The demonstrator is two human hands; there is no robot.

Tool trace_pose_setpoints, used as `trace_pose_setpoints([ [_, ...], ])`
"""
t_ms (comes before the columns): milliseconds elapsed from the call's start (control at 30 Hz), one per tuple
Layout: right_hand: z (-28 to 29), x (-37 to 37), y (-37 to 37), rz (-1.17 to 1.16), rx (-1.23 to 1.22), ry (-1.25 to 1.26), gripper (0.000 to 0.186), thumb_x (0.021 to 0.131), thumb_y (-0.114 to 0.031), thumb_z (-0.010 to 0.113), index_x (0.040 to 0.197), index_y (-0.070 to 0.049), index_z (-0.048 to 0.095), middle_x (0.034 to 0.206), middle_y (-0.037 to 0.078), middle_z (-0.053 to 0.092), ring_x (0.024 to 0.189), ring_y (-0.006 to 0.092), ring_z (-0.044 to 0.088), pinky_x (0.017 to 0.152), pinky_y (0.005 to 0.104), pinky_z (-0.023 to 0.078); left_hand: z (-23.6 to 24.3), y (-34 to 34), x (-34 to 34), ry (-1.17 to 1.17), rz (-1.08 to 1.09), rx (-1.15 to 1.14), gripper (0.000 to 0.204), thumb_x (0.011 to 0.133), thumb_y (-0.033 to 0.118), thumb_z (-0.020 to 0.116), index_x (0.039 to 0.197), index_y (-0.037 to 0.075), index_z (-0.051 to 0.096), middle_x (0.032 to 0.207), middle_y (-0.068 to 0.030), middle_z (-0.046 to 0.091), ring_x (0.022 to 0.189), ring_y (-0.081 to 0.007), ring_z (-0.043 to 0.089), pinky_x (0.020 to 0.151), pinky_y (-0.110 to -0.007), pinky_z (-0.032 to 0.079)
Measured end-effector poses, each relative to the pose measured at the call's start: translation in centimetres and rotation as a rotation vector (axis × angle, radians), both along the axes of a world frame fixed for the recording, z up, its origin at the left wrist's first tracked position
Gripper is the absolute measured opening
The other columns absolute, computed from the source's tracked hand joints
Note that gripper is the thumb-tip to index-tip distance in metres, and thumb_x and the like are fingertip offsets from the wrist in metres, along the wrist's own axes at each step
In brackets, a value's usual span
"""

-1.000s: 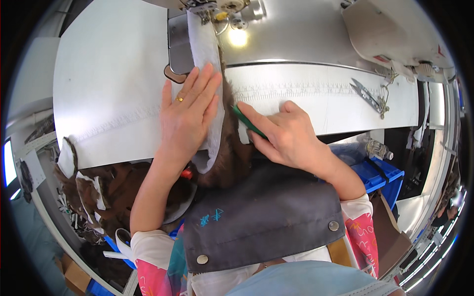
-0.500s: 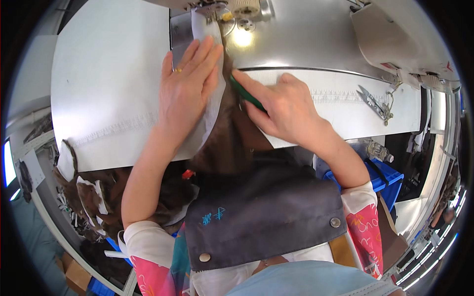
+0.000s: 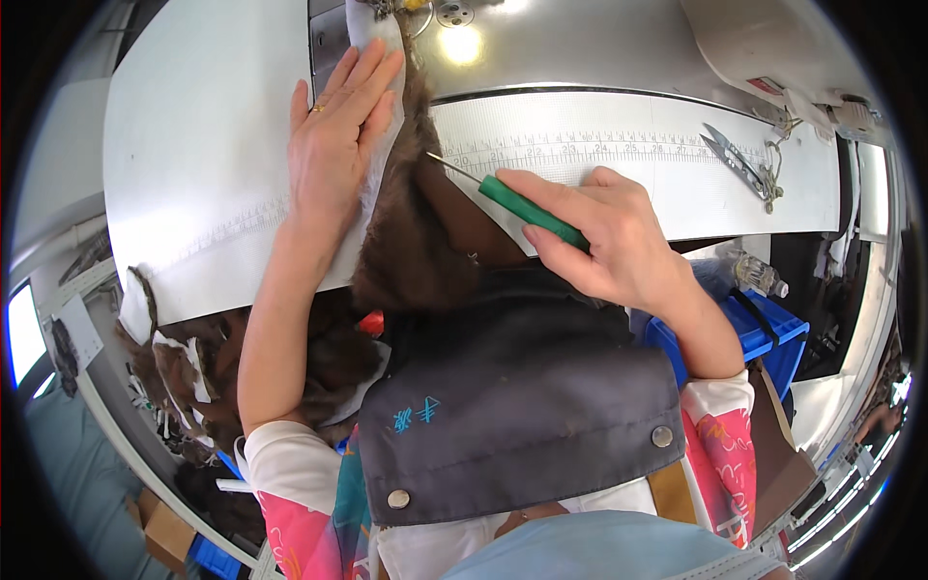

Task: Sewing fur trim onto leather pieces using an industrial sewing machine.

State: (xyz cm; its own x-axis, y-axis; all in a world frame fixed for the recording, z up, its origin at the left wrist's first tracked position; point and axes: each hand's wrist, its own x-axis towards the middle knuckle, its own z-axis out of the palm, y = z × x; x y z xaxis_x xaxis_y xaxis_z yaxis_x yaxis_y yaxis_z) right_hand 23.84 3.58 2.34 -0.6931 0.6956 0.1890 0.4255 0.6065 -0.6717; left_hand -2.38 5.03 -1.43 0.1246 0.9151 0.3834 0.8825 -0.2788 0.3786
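Guiding a long strip of soft brown fur w/ a smooth white face (image 3: 401,246) twd the metal sewing-machine head (image 3: 381,8) at the far side is prob. the step in hand. Strip lies left of centre, near to far across the white, ruler-marked tabletop (image 3: 213,126). Left hand (image 3: 333,150) is flat on the white face, fingers almost together, pressing not grasping. Right hand (image 3: 614,232) has its grip closed round a thin metal pick w/ a green handle (image 3: 532,211); tip's at the fur's right side, can't tell if touching. Next move prob. calls for tucking stray hairs along that edge w/ the tip, left palm flat so the strip feeds straight. Silver snips (image 3: 735,161) lie far right, well apart from both hands.
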Motion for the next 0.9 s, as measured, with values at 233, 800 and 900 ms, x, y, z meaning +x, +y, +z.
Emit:
trace_pose_setpoints([
  [233, 0.1, 0.1, -0.1, -0.022, -0.028, 0.023, 0.037, 0.079, -0.015, 0.062, 0.115, -0.008, 0.062, 0.058, 0.007, 0.059, 0.049, 0.0274, 0.053, 0.056, 0.0325, 0.040, -0.1, -0.3, -0.1, -0.032, 0.004, -0.021, 0.032, 0.094, 0.024, 0.054, 0.125, 0.022, 0.059, 0.133, 0.0000, 0.054, 0.127, -0.0214, 0.047, 0.109, -0.049, 0.025],
  [800, 0.0, 0.3, 0.9, 0.385, -0.038, -0.039, 0.038, 0.076, -0.016, 0.062, 0.113, -0.008, 0.063, 0.063, 0.011, 0.061, 0.056, 0.0293, 0.056, 0.063, 0.0352, 0.042, 1.3, -5.5, 2.2, -0.038, -0.040, -0.210, 0.043, 0.098, 0.026, 0.044, 0.138, 0.011, 0.044, 0.145, -0.0090, 0.040, 0.136, -0.0260, 0.034, 0.109, -0.049, 0.022],
  [900, 0.5, 0.7, -0.8, 0.386, -0.015, -0.146, 0.039, 0.077, -0.016, 0.062, 0.115, -0.008, 0.062, 0.066, 0.008, 0.063, 0.056, 0.0257, 0.056, 0.067, 0.0313, 0.039, 1.4, -6.7, 2.9, 0.016, 0.009, -0.212, 0.043, 0.096, 0.024, 0.048, 0.137, 0.011, 0.045, 0.144, -0.0080, 0.042, 0.135, -0.0247, 0.037, 0.108, -0.050, 0.024],
])
